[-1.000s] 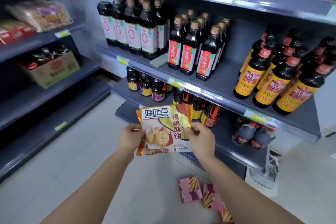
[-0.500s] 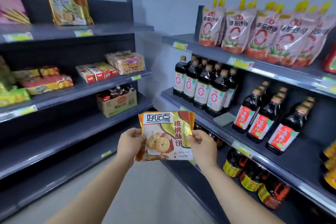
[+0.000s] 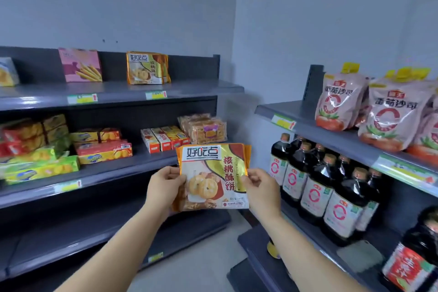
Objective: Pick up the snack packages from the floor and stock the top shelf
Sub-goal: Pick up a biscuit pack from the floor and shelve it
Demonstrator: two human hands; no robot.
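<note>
I hold an orange and yellow cookie snack package upright in front of me, with what looks like a second one behind it. My left hand grips its left edge and my right hand grips its right edge. The top shelf of the left rack runs above and to the left of my hands. Matching cookie packages stand on it, with a pink biscuit-stick box to their left. The floor packages are out of view.
Biscuit boxes and wrapped cakes fill the left rack's second shelf. The right rack carries tomato sauce pouches on top and dark sauce bottles below, close to my right arm. A grey wall corner stands behind.
My view has swung up and left from the sauce rack toward the left rack's top shelf. The package stays held in both hands and has risen a little.
</note>
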